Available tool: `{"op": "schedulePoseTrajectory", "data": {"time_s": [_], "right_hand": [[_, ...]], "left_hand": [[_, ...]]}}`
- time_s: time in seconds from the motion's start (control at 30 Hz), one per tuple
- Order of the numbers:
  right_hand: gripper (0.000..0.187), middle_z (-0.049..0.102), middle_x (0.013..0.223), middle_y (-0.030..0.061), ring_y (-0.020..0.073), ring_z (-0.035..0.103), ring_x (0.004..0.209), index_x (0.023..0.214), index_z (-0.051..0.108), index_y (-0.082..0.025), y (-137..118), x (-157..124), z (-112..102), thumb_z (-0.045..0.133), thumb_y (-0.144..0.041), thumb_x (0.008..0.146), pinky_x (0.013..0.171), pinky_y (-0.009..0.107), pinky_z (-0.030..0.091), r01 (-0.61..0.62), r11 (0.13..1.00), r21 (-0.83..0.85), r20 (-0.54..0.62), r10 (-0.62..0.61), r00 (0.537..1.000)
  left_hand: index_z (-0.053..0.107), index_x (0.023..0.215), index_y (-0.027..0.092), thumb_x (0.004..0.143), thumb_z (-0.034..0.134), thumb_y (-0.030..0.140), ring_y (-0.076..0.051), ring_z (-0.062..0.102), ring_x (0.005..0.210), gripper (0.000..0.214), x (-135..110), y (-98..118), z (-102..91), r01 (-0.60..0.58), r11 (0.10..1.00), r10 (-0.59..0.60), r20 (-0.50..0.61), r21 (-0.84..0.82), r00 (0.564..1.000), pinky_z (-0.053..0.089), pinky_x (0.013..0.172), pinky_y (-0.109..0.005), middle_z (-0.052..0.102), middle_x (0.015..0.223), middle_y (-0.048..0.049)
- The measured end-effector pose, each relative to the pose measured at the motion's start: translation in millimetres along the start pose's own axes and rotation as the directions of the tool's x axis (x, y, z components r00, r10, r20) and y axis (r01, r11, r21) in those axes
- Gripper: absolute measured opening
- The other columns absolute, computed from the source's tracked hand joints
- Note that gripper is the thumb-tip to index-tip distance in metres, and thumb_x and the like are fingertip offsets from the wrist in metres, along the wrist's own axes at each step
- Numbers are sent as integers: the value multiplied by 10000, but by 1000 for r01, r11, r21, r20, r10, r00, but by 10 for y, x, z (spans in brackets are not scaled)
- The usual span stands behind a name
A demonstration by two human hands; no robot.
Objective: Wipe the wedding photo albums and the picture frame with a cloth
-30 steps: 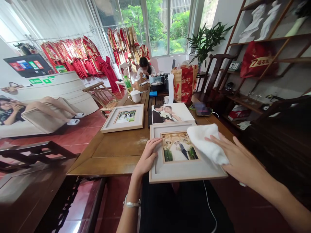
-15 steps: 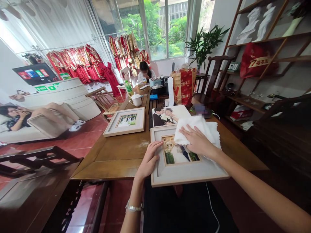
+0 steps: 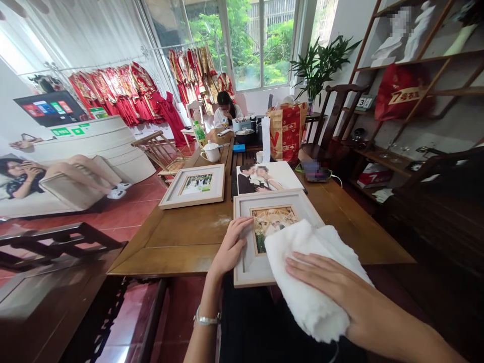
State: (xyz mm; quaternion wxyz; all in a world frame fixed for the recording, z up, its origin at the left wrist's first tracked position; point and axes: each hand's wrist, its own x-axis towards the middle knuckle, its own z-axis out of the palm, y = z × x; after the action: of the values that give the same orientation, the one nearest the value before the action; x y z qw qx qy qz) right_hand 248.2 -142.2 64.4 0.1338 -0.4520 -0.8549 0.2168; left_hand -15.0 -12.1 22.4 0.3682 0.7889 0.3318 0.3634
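One white cloth (image 3: 297,241) is partly covering the nearer of two photo frames (image 3: 254,265). The right grip (image 3: 333,285) is lying spread on it, the left grip (image 3: 229,248) spread on the frame's left side.

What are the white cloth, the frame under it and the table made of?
The white cloth looks like soft cotton or microfibre: it's fluffy. The frame seems matt pale wood, or a lookalike: its edge is plain tan. The table looks like varnished wood: brown, slightly shiny, joint lines.

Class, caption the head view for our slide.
Right hand on a white cloth over a framed photo, left hand on its left side.
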Motion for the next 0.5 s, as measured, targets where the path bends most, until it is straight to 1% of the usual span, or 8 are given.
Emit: {"op": "schedulePoseTrajectory", "data": {"time_s": [0.1,0.17,0.23,0.3,0.37,0.43,0.5], "right_hand": [[729,355,1462,13,243,304,1344,1411,347,-288,191,147,-34,542,-124,729,1108,468,256,45,997,-67,-29,-47,998],[643,423,1422,37,240,353,1320,1377,414,-261,352,290,-98,525,-134,756,1102,478,261,33,992,-121,-108,-46,993],[585,474,1384,65,243,384,1302,1351,453,-214,519,472,-190,501,-144,772,1093,479,277,-21,982,-186,-222,-22,975],[557,500,1361,93,254,391,1297,1342,459,-160,671,692,-287,486,-169,785,1085,468,291,-110,963,-247,-335,21,942],[563,498,1360,119,272,371,1307,1345,447,-114,786,927,-354,477,-175,786,1085,463,286,-204,937,-284,-401,77,913],[602,471,1381,127,293,324,1330,1347,438,-95,851,1137,-365,484,-140,749,1088,485,262,-250,920,-303,-403,114,908],[676,432,1410,123,306,271,1351,1345,442,-95,854,1281,-315,482,-71,670,1093,511,233,-238,920,-313,-353,120,928]], "left_hand": [[495,1285,258,722,378,18,-211,307,1307,623,2,24,-9,3,1000,-3,5,8,1000,164,1132,-436,471,1369,-20],[493,1286,255,725,378,18,-214,309,1306,620,3,39,-13,4,1000,-4,10,7,1000,168,1130,-441,472,1367,-24],[494,1284,253,727,378,18,-216,303,1311,616,2,47,-15,7,1000,-7,15,5,1000,165,1132,-443,469,1370,-24],[499,1281,255,728,380,18,-215,294,1318,613,-2,47,-16,10,1000,-10,14,3,1000,155,1137,-439,466,1373,-21],[501,1279,257,728,384,16,-212,288,1324,613,-5,44,-17,14,1000,-14,11,0,1000,142,1142,-432,461,1378,-17],[504,1277,258,732,388,16,-212,285,1327,607,-8,43,-21,22,1000,-22,11,-4,1000,134,1145,-431,459,1380,-16],[504,1277,260,747,393,26,-215,289,1325,590,-10,41,-24,32,999,-31,10,-12,999,140,1143,-432,460,1378,-18]]}}
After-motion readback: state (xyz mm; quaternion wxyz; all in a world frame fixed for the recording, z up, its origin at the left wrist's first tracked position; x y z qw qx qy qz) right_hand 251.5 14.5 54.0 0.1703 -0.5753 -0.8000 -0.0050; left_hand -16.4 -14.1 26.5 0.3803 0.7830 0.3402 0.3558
